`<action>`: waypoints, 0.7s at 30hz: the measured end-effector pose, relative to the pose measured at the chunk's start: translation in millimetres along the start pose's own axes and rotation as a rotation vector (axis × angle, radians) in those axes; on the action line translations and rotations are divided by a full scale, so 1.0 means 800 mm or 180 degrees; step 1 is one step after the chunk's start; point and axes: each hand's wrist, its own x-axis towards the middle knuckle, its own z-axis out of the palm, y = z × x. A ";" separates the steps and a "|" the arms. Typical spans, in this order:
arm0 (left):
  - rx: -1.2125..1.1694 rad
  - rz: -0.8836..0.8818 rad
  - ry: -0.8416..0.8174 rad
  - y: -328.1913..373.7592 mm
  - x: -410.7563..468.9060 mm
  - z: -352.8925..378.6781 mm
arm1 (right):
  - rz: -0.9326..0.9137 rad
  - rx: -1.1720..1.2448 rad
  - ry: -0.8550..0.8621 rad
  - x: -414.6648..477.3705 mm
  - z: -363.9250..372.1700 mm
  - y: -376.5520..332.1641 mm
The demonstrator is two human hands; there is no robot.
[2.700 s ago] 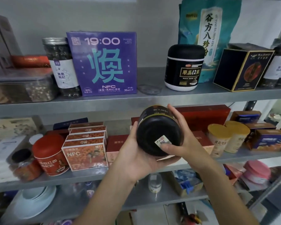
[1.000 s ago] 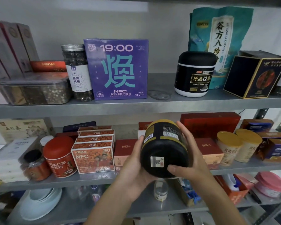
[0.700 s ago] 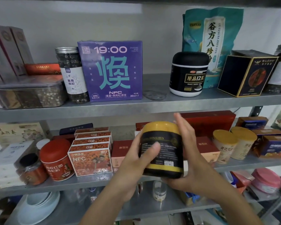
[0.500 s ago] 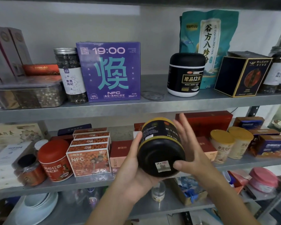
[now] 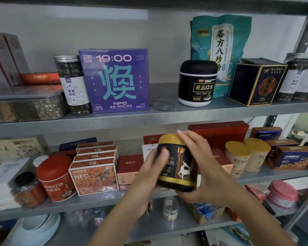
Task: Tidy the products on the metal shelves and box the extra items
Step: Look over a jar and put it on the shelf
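I hold a black jar with a yellow lid [image 5: 178, 162] upright in front of the middle metal shelf [image 5: 96, 201]. My left hand [image 5: 146, 176] grips its left side, thumb across the label. My right hand [image 5: 201, 167] wraps its right side and bottom, fingers up over the lid. The upper shelf [image 5: 149, 118] carries a purple 19:00 box [image 5: 116, 80], a black-and-white jar [image 5: 196, 82] and a teal pouch [image 5: 220, 50], with a bare gap between the box and the jar.
On the middle shelf stand a red tin [image 5: 55, 176], stacked orange NFC boxes [image 5: 94, 167], red boxes [image 5: 219, 130], two yellow-lidded tubs [image 5: 247, 155] and blue boxes [image 5: 292, 157]. A glass herb jar [image 5: 71, 84] and clear container [image 5: 27, 103] sit upper left. Bowls [image 5: 36, 228] lie below.
The jar has been turned from bottom-facing-me to upright, its label now toward me. Both hands stayed on it at about the same place.
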 end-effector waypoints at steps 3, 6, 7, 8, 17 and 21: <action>0.0108 0.0142 0.0130 -0.003 0.004 0.003 | -0.0082 -0.0076 -0.0034 0.003 -0.001 -0.007; -0.0097 0.0043 0.0068 -0.003 0.002 0.004 | 0.0023 0.0041 -0.0132 0.001 -0.006 -0.002; -0.0188 0.0017 0.0056 -0.003 0.002 0.005 | 0.0116 0.0087 -0.0167 0.000 -0.007 0.000; -0.0290 -0.0026 0.0058 -0.001 0.002 0.005 | 0.0204 0.0108 -0.0185 0.000 -0.008 0.002; -0.1222 -0.1218 -0.0437 0.036 0.015 -0.008 | 0.1102 0.0570 -0.0551 0.040 -0.033 0.019; -0.0636 -0.0528 -0.0144 0.042 0.021 -0.007 | 0.0952 0.0243 -0.1152 0.058 -0.059 0.011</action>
